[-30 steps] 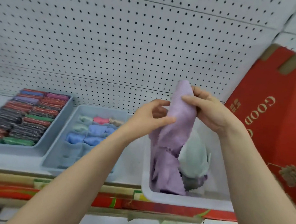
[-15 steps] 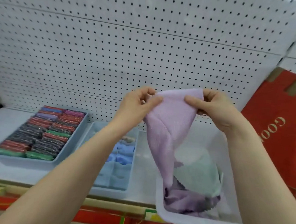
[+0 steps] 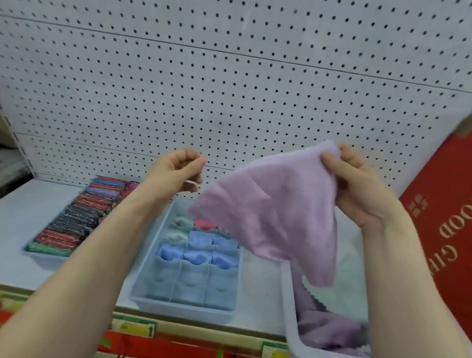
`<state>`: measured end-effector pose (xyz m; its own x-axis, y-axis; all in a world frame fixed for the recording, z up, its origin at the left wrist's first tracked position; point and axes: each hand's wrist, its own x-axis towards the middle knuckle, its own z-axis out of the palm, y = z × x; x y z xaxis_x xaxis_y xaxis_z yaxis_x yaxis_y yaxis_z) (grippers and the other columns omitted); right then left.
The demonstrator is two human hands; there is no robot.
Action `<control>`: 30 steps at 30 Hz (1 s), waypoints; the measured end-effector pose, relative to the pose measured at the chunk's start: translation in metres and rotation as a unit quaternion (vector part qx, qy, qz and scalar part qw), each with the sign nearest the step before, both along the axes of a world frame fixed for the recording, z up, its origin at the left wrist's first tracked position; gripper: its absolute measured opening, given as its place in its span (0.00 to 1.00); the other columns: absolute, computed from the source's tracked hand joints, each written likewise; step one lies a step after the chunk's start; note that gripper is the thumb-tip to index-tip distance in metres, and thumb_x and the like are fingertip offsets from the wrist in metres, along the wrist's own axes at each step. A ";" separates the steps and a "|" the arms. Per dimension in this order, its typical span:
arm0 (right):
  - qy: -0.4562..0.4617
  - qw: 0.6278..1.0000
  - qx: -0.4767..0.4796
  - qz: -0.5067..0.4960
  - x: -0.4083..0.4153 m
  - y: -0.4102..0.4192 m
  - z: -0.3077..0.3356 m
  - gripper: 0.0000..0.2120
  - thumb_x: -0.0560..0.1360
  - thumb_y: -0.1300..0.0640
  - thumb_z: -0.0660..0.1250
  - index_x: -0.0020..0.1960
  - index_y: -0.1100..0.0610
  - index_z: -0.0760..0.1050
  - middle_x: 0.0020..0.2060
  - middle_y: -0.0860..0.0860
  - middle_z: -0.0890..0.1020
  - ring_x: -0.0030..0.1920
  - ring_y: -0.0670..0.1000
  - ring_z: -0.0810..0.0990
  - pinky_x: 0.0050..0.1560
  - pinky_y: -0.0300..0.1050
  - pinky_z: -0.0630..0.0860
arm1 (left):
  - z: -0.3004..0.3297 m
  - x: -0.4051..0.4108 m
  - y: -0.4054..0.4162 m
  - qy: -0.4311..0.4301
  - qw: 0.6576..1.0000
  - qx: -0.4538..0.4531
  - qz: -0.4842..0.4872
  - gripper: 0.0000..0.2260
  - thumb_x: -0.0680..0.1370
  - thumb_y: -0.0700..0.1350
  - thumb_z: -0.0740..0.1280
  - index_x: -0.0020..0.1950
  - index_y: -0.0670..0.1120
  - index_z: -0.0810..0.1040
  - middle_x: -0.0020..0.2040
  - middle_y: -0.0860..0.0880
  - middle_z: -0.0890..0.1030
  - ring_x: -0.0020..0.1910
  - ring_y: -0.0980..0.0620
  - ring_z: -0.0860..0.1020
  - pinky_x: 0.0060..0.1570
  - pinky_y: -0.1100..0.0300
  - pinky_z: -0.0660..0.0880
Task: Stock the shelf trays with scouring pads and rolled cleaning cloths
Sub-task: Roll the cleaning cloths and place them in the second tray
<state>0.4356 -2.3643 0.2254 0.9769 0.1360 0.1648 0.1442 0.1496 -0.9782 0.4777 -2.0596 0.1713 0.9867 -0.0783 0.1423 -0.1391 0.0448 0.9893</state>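
My right hand [image 3: 359,193] pinches the top corner of a lilac cleaning cloth [image 3: 271,223], which hangs unfolded in the air over a white bin [image 3: 289,319]. My left hand [image 3: 178,170] is raised to the left of the cloth, fingers curled shut, apart from the fabric. Below my hands, a blue divided tray [image 3: 181,309] holds rolled cloths [image 3: 199,249] in blue, green and pink in its far cells; the near cells hold nothing. At the far left, a flat tray [image 3: 43,259] is filled with rows of scouring pads [image 3: 78,218].
Loose lilac and pale green cloths [image 3: 327,330] lie in the white bin. A red cardboard box [image 3: 454,236] leans at the right. White pegboard [image 3: 208,79] forms the back wall. The shelf's front edge [image 3: 190,329] carries price labels.
My left hand has let go of the cloth's corner and moved left. The cloth now hangs from my right hand alone, swung out over the divided tray.
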 end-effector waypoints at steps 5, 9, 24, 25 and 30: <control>0.038 0.998 -0.048 0.006 0.016 0.029 -0.018 0.03 0.76 0.55 0.70 0.46 0.53 0.77 0.39 0.49 0.80 0.38 0.47 0.78 0.37 0.40 0.74 | -0.025 -0.011 -0.022 0.023 0.965 0.203 -0.163 0.26 0.68 0.60 0.74 0.63 0.53 0.76 0.56 0.52 0.82 0.54 0.56 0.81 0.56 0.58 0.77; 0.014 0.995 -0.101 0.005 0.015 0.044 -0.018 0.05 0.76 0.59 0.69 0.51 0.59 0.77 0.39 0.50 0.82 0.38 0.47 0.80 0.38 0.38 0.77 | -0.045 -0.015 -0.037 0.003 0.958 0.231 -0.169 0.09 0.73 0.41 0.74 0.49 0.38 0.81 0.45 0.39 0.83 0.43 0.53 0.78 0.52 0.49 0.78; -0.040 0.943 -0.211 -0.255 0.037 0.032 -0.022 0.08 0.69 0.50 0.70 0.43 0.54 0.78 0.37 0.50 0.83 0.38 0.51 0.79 0.39 0.49 0.75 | -0.008 0.009 0.010 0.068 0.987 -0.104 0.100 0.03 0.76 0.44 0.71 0.44 0.45 0.81 0.41 0.47 0.82 0.38 0.50 0.78 0.37 0.61 0.75; -0.033 0.931 -0.233 -0.279 0.042 0.035 -0.030 0.11 0.67 0.47 0.68 0.44 0.53 0.77 0.37 0.54 0.84 0.37 0.52 0.79 0.40 0.53 0.76 | -0.012 0.009 0.007 0.063 0.987 -0.087 0.119 0.04 0.77 0.44 0.70 0.45 0.45 0.82 0.42 0.46 0.82 0.39 0.49 0.77 0.37 0.61 0.75; -0.073 0.947 -0.207 -0.234 0.037 0.080 -0.055 0.26 0.71 0.42 0.65 0.41 0.68 0.72 0.29 0.58 0.71 0.33 0.49 0.66 0.34 0.50 0.66 | -0.006 -0.014 -0.036 -0.042 0.993 -0.007 0.106 0.08 0.79 0.47 0.67 0.47 0.48 0.85 0.44 0.47 0.84 0.40 0.53 0.83 0.50 0.51 0.81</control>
